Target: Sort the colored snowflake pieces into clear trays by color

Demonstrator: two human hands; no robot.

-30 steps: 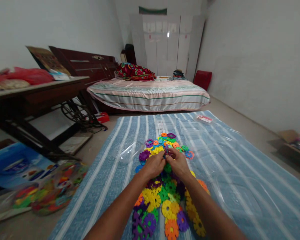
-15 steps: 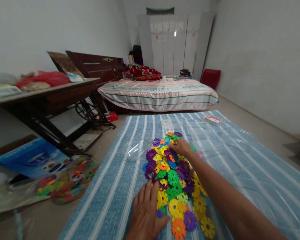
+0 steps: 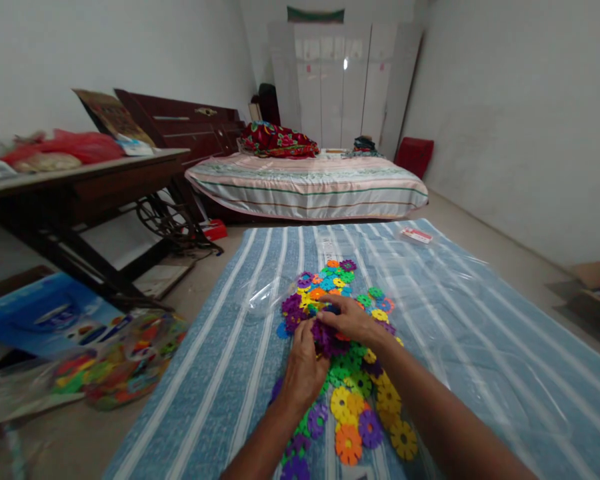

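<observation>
A spread pile of colourful plastic snowflake discs [image 3: 347, 363] lies on the blue striped cloth [image 3: 220, 373]. My left hand [image 3: 306, 365] is at the pile's left side, fingers curled against a clump of purple snowflake discs [image 3: 330, 340]. Across from it, my right hand [image 3: 351, 321] reaches in from the right, its fingers bent over the same clump. The two hands' fingertips nearly meet, and they partly hide the discs between them. Yellow, orange and purple discs lie loose nearer to me, below the hands.
Clear plastic packaging [image 3: 265, 297] lies left of the pile, and more clear plastic sheet [image 3: 495, 373] covers the right side. A small red-and-white card [image 3: 417, 235] is at the far edge. On the floor at left sits a bag of colourful pieces [image 3: 135, 363].
My left hand has moved forward into the pile, and my right hand has drawn back towards it. Discs have shifted, and purple ones now show at the lower left. The view has turned slightly.
</observation>
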